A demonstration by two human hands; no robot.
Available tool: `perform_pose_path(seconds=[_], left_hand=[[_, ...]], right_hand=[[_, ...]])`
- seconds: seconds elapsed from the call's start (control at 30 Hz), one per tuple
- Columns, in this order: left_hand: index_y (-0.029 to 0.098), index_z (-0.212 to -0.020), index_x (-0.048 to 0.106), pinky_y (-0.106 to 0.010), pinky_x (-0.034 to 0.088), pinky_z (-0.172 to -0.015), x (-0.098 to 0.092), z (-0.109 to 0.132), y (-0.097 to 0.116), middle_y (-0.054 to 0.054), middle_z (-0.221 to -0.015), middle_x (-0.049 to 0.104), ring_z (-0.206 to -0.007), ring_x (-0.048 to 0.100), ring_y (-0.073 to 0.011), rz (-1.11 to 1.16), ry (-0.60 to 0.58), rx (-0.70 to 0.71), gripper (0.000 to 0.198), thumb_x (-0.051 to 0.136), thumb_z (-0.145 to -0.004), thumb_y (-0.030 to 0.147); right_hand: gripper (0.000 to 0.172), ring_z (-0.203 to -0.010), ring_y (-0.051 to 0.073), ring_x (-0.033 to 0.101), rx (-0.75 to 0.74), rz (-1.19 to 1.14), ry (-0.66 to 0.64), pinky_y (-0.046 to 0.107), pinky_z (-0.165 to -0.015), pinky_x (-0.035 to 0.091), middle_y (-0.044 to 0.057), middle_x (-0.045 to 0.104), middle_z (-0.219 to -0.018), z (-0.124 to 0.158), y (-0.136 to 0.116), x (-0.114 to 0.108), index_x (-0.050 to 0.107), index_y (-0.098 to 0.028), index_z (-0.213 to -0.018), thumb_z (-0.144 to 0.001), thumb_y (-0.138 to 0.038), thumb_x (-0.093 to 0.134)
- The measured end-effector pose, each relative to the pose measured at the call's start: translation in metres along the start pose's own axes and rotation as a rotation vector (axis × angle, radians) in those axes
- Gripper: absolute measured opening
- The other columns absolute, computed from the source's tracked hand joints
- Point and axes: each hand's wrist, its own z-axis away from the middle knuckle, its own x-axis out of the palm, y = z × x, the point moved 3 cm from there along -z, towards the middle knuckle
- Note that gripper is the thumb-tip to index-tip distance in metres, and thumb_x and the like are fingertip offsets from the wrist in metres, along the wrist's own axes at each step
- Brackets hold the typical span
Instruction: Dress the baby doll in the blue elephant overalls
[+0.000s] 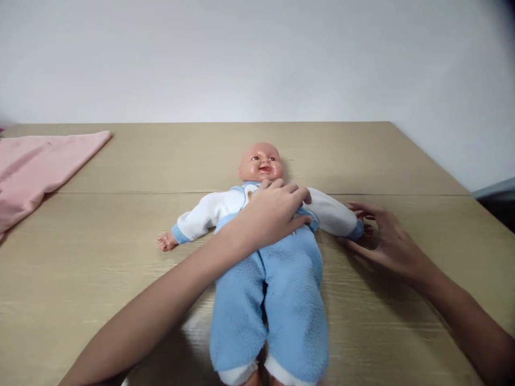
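A baby doll [277, 284] in a light blue fleece suit with white sleeves lies on its back in the middle of the wooden table [100, 268], head towards the wall. My left hand [276, 212] lies flat on the doll's chest with fingers stretched across it. My right hand [382, 238] is at the end of the doll's outstretched arm on the right side, fingers curled around the doll's small hand and blue cuff. The doll's other arm reaches out to the left, untouched.
A pink cloth [36, 166] lies spread at the table's far left. A plain white wall stands behind the table. The table's right edge runs diagonally at the right, with a dark area beyond it.
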Motion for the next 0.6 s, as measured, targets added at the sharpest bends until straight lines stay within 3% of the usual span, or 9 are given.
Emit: perform_pose_path(seconds=[0.1,0.2,0.27,0.37,0.47,0.6], left_hand=[[0.02,-0.121,0.077,-0.052,0.046,-0.105,0.013,-0.009,-0.009,-0.014,-0.123,0.083,-0.116,0.065,-0.0379,-0.046,-0.038,0.001,0.025,0.075,-0.109,0.041],[0.02,-0.117,0.079,-0.051,0.045,-0.103,0.017,-0.008,-0.015,-0.012,-0.118,0.083,-0.114,0.063,-0.0373,-0.04,-0.01,0.048,0.025,0.075,-0.109,0.044],[0.02,-0.116,0.078,-0.05,0.046,-0.102,0.018,-0.006,-0.016,-0.012,-0.116,0.082,-0.112,0.063,-0.0366,-0.028,-0.01,0.083,0.026,0.074,-0.109,0.044],[0.02,-0.118,0.074,-0.046,0.047,-0.1,0.018,-0.005,-0.013,-0.012,-0.115,0.08,-0.111,0.066,-0.0341,0.047,-0.014,0.155,0.024,0.069,-0.113,0.043],[0.021,-0.121,0.072,-0.041,0.048,-0.1,0.017,-0.004,-0.01,-0.011,-0.115,0.078,-0.112,0.07,-0.0312,0.128,-0.004,0.236,0.027,0.059,-0.117,0.044],[0.022,-0.123,0.073,-0.04,0.047,-0.099,0.014,-0.001,-0.009,-0.011,-0.114,0.079,-0.109,0.07,-0.0296,0.126,0.029,0.296,0.032,0.054,-0.119,0.048]], right_hand=[[0.062,-0.118,0.043,0.077,0.084,-0.082,-0.05,0.063,-0.1,0.066,0.013,0.073,-0.138,0.007,0.003,-0.004,0.059,-0.038,-0.149,-0.094,-0.056,0.082],[0.044,-0.109,0.041,0.078,0.133,-0.157,-0.089,0.056,-0.094,0.062,0.013,0.079,-0.121,0.01,-0.006,-0.01,0.069,-0.047,-0.137,-0.095,-0.046,0.082],[0.039,-0.098,0.038,0.078,0.154,-0.235,-0.054,0.053,-0.087,0.061,0.013,0.079,-0.111,0.009,-0.013,-0.015,0.073,-0.043,-0.129,-0.092,-0.042,0.085],[0.045,-0.097,0.035,0.077,0.154,-0.372,0.063,0.051,-0.085,0.064,0.01,0.08,-0.116,0.001,-0.02,-0.021,0.072,-0.034,-0.12,-0.083,-0.045,0.094],[0.049,-0.099,0.032,0.077,0.117,-0.417,0.173,0.049,-0.086,0.065,0.005,0.081,-0.114,-0.016,-0.031,-0.028,0.07,-0.034,-0.112,-0.076,-0.051,0.098],[0.051,-0.096,0.03,0.074,0.075,-0.377,0.21,0.046,-0.083,0.064,0.004,0.078,-0.107,-0.043,-0.053,-0.032,0.069,-0.034,-0.104,-0.07,-0.058,0.099]])
